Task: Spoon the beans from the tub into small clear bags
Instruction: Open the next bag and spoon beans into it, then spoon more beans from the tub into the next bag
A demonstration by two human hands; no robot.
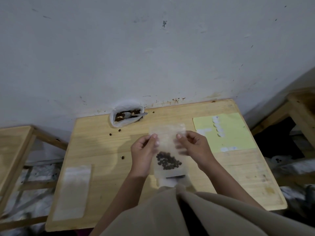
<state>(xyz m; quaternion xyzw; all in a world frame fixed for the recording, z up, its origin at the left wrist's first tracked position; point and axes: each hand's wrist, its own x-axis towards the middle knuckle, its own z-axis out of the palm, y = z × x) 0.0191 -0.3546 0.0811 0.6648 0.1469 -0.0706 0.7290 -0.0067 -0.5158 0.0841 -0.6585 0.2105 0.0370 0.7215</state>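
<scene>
I hold a small clear bag (167,142) upright over the middle of the table. My left hand (144,150) pinches its left upper edge and my right hand (193,147) pinches its right upper edge. A clump of dark beans (167,160) lies in the bag's lower half. At the back of the table, against the wall, stands the white tub (119,124) with beans in it. A metal spoon (132,114) rests in the tub, its handle pointing right over the rim.
A stack of empty clear bags (73,191) lies at the table's front left. A yellow sheet with white stickers (226,132) lies at the back right. Loose beans (122,157) are scattered on the wooden table (109,167). Wooden frames stand on both sides.
</scene>
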